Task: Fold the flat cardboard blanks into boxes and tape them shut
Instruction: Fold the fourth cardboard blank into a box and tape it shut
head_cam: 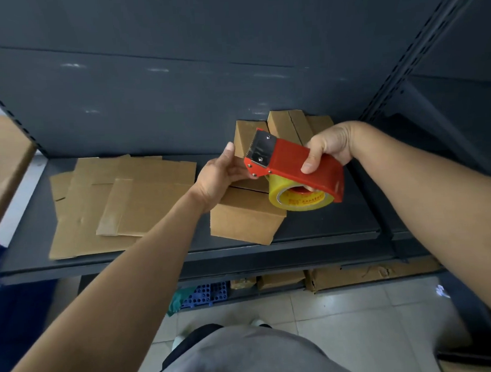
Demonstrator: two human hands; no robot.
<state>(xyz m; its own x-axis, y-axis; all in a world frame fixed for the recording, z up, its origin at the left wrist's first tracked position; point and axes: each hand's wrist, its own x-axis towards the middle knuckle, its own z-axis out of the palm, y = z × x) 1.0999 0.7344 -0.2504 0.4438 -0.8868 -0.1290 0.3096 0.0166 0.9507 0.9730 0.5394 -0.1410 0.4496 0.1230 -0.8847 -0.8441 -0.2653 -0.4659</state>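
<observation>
A dark shelf (324,224) is carrying flat blanks (99,209) lying overlapped at the left, a box (246,222) sitting just right of them, and more boxes (281,128) standing against the back panel.

Both arms reach forward, right hand (326,151) gripping tape dispenser (294,161) from above, left hand (218,178) with fingers curled at its front end, thumb up.

I'm looking at what reads as a storeroom or a shop's packing corner: a dark grey metal shelf unit (324,224) with slotted uprights (410,52) and a plain panel back (178,90). Flat cardboard blanks (99,214) lie on the shelf near made-up boxes (282,128). Worn cartons (369,274) sit on the level below, and the floor (343,316) is pale tile.
</observation>
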